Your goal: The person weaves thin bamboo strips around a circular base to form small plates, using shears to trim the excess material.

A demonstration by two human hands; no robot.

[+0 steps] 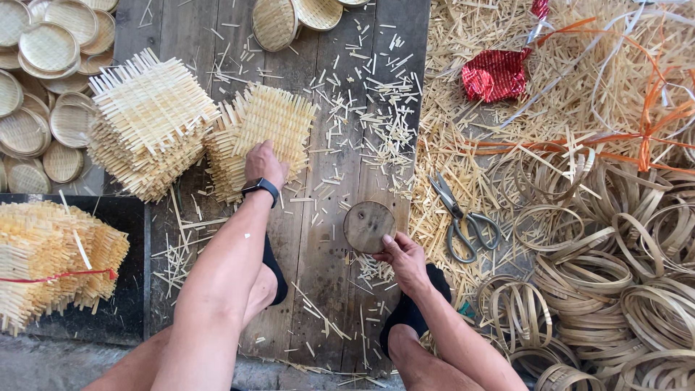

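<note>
My left hand (pixel 263 164), with a black watch on the wrist, reaches forward and grips the top woven bamboo mat (pixel 279 119) of a small stack on the wooden boards. My right hand (pixel 404 253) holds a round wooden disc (pixel 368 226) by its near edge, flat against the boards. A taller stack of woven mats (pixel 148 119) stands just left of the small stack. My bare knees and black socks show at the bottom.
Scissors (pixel 460 217) lie right of the disc on bamboo scraps. Several bamboo hoops (pixel 615 282) fill the right side. Finished round trays (pixel 43 80) pile at the far left. Another mat bundle (pixel 51 257) sits lower left. Red foil wrapper (pixel 496 74) lies upper right.
</note>
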